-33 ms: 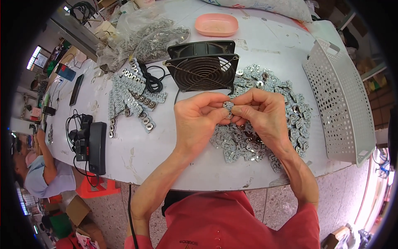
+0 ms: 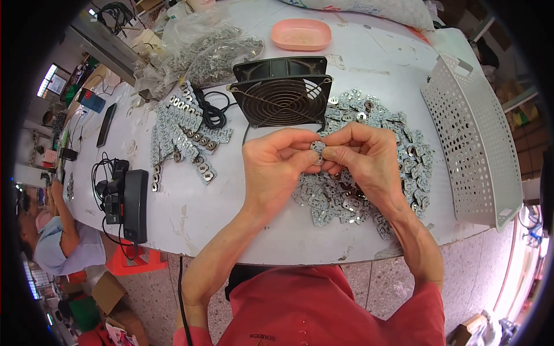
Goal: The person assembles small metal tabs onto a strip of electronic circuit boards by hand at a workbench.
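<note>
Between my fingertips is a small flat silvery metal piece with holes [image 2: 317,148]. My left hand [image 2: 274,164] pinches its left side with thumb and forefinger. From the right, my right hand [image 2: 367,158] closes on the same piece, thumb on top. Both hands are held over the left part of a heap of similar metal pieces [image 2: 415,167], and they hide some of it. Left of my hands, more of these pieces lie in overlapping rows [image 2: 173,130], some with round brownish discs.
A black fan [image 2: 283,101] stands just beyond my hands. A white perforated basket [image 2: 473,150] is at the right, a pink dish [image 2: 301,34] at the back. Plastic bags of metal parts [image 2: 222,57] lie back left; a black power adapter [image 2: 135,205] lies left. Another person [image 2: 66,242] sits far left.
</note>
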